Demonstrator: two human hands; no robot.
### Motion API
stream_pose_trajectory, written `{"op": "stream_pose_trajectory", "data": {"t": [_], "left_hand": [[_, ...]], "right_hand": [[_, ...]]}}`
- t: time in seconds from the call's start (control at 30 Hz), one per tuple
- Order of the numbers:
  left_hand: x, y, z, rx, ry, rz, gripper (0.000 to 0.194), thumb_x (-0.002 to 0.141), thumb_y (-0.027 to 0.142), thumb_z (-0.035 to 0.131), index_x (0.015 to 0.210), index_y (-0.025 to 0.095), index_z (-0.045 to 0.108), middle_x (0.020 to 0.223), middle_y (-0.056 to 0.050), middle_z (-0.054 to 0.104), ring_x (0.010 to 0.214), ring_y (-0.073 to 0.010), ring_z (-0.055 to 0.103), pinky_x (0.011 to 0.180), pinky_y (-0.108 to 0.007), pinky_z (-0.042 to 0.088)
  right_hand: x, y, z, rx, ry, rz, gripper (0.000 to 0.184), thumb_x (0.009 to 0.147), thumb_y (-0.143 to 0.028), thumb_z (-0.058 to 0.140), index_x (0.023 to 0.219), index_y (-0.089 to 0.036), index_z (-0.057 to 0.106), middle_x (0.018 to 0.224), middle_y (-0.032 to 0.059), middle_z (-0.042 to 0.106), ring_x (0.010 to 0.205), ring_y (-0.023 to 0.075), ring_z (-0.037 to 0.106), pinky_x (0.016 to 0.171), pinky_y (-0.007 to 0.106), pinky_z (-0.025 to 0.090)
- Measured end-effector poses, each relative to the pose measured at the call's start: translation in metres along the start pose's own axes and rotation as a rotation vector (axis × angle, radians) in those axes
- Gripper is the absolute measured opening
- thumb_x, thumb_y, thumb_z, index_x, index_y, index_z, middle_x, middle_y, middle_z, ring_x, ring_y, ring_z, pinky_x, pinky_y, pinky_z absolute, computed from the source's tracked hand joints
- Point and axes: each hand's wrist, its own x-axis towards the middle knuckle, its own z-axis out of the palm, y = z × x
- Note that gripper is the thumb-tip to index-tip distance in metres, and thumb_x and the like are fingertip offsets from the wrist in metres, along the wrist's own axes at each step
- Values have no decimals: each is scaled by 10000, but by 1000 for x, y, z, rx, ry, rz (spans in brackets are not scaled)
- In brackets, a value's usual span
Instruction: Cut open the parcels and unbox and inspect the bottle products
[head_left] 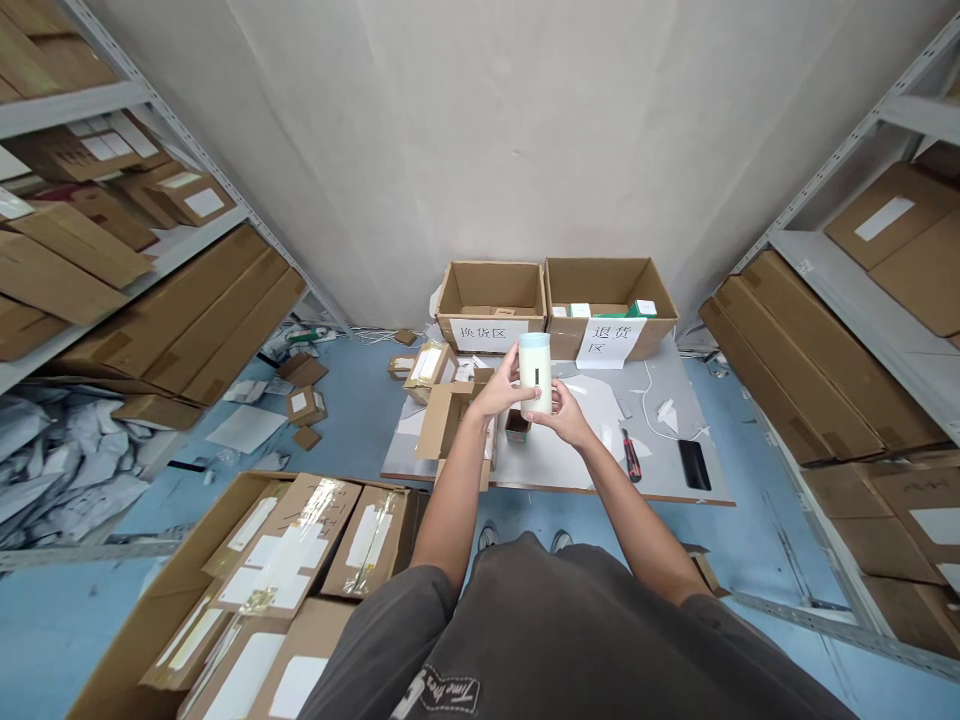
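Between my two hands I hold a pale cream cup point(534, 365) with a light blue top and a dark mark on its side, upright above the table point(517, 468). My left hand point(501, 388) grips it from the left, thumb across the front. Around the lower right side, my right hand point(564, 412) closes on the same cup. Just below the hands a small dark open box point(517, 426) stands on the table. Beside my left forearm is an open cardboard box point(441, 422) with its flaps raised.
Two labelled cartons, left point(491, 290) and right point(600, 285), stand along the table's back. A red-handled cutter point(631, 458) and a black phone point(694, 465) lie at the right. A large carton point(142, 620) of parcels is at lower left. Shelves point(885, 280) flank both sides.
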Motion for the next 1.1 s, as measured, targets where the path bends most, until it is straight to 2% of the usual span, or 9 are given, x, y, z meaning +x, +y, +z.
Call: {"op": "stream_pose_trajectory", "data": {"t": [0.2, 0.37, 0.43, 0.53, 0.63, 0.73, 0.87, 0.97, 1.1], "left_hand": [[1, 1, 1, -10, 34, -11, 1279, 772, 408, 919, 1751, 346, 98, 1603, -148, 526, 1407, -348, 566, 1116, -490, 532], [14, 14, -8, 66, 156, -1, 950, 904, 533, 797, 1697, 342, 312, 1440, -115, 633, 1251, -267, 659, 1089, -438, 546], [23, 19, -16, 140, 160, -30, 910, 879, 530, 815, 1662, 311, 405, 1397, -115, 656, 1188, -250, 682, 1048, -409, 564], [38, 24, -31, 278, 78, -84, 956, 762, 469, 908, 1603, 234, 518, 1306, -117, 709, 1098, -250, 709, 1007, -402, 574], [53, 26, -43, 428, -65, -125, 932, 665, 411, 951, 1506, 173, 628, 1250, -114, 747, 1109, -277, 716, 1038, -428, 559], [61, 23, -49, 494, -145, -129, 795, 640, 391, 940, 1363, 139, 729, 1255, -112, 762, 1184, -300, 702, 1096, -437, 530], [55, 7, -51, 559, -90, -113, 669, 677, 389, 898, 1285, 145, 764, 1249, -95, 771, 1157, -293, 714, 1069, -427, 546], [46, -10, -49, 675, -24, -85, 627, 685, 371, 885, 1266, 169, 764, 1257, -76, 764, 1164, -298, 708, 1077, -427, 539], [36, -37, -44, 802, -10, -77, 619, 700, 326, 873, 1288, 190, 740, 1316, -80, 732, 1222, -309, 679, 1096, -421, 524]], "right_hand": [[0, 3, -2, -42, -8, -24, 903, 633, -553, 987, 1372, -303, 534, 1301, 103, 724, 1105, 300, 743, 958, 489, 630], [-1, 10, -4, -68, -30, 31, 937, 626, -540, 990, 1397, -293, 519, 1245, 100, 736, 1078, 306, 749, 950, 491, 629], [-1, 16, -5, -78, -40, 55, 962, 618, -530, 992, 1414, -290, 507, 1231, 98, 735, 1074, 310, 750, 945, 492, 628], [-1, 31, -7, -89, -48, 69, 1006, 613, -522, 990, 1449, -291, 483, 1251, 102, 724, 1082, 309, 746, 955, 492, 623], [2, 55, -8, -104, -49, 69, 1040, 630, -543, 973, 1499, -307, 453, 1320, 113, 701, 1139, 311, 731, 1002, 505, 605], [6, 89, -13, -121, -42, 75, 1122, 633, -565, 959, 1573, -319, 400, 1421, 133, 648, 1240, 321, 696, 1080, 527, 563], [8, 144, -30, -252, 64, 237, 1358, 528, -526, 1003, 1665, -296, 297, 1569, 202, 528, 1382, 380, 604, 1158, 580, 492], [10, 182, -38, -385, 107, 286, 1380, 539, -463, 999, 1692, -303, 258, 1669, 206, 430, 1504, 410, 486, 1210, 617, 426], [20, 214, -35, -493, 96, 303, 1384, 515, -344, 984, 1694, -253, 265, 1736, 189, 337, 1606, 384, 345, 1295, 557, 330]]}}
